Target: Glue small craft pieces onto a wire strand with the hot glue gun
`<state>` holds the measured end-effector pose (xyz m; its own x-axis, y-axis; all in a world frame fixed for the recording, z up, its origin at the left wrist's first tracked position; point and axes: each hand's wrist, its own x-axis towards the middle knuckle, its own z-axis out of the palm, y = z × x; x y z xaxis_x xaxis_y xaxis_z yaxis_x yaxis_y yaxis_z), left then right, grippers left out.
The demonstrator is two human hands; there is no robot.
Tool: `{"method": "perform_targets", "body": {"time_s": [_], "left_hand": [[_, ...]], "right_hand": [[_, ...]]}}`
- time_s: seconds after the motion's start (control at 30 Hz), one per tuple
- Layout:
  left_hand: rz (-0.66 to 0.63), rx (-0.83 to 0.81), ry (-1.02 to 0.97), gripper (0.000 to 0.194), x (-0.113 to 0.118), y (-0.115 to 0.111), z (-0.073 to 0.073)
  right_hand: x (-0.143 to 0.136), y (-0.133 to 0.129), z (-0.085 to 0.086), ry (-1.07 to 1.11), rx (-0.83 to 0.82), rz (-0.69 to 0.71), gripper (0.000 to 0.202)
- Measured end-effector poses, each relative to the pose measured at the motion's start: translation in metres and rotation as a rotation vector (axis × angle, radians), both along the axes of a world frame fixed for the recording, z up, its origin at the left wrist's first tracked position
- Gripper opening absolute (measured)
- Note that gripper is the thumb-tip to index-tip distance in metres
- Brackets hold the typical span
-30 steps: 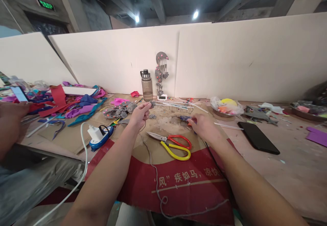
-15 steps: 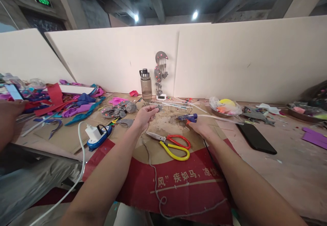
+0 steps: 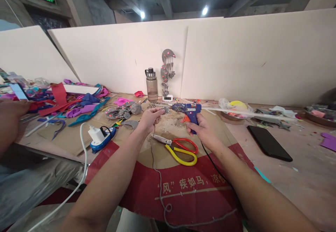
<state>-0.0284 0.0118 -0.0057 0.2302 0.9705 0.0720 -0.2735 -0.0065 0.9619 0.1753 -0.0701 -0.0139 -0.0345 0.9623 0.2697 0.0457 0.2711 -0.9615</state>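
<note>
My right hand [image 3: 201, 128] is wrapped round the grip of a blue hot glue gun [image 3: 193, 111], with a long clear glue stick [image 3: 231, 111] out of its back. The gun's nozzle points left, close to the fingertips of my left hand [image 3: 152, 119]. There, thumb and finger pinch a small grey felt piece [image 3: 164, 110], whose shape is partly hidden. Grey yarn [image 3: 160, 186] trails from below my left hand down over the cardboard [image 3: 147, 155]. Scissors [image 3: 181, 149] with one red and one yellow handle lie between my forearms.
A bottle [image 3: 151, 86] and a grey moon-shaped hanging ornament [image 3: 168, 55] stand by the white board. Left are a power strip [image 3: 101, 142], felt scraps [image 3: 88, 100] and another person's hand [image 3: 12, 114]. A black phone [image 3: 269, 142] and a bowl [image 3: 233, 116] lie right.
My right hand has raised the glue gun off the cardboard and brought its nozzle to my left fingertips. My left hand has hardly moved.
</note>
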Motion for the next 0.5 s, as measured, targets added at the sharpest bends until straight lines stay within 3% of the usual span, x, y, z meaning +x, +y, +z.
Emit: {"method": "perform_targets", "body": {"time_s": [0.5], "left_hand": [[-0.040, 0.005, 0.016, 0.042, 0.0009, -0.0002, -0.0017]], "right_hand": [[-0.0048, 0.0013, -0.0041, -0.051, -0.022, -0.045, 0.024]]}}
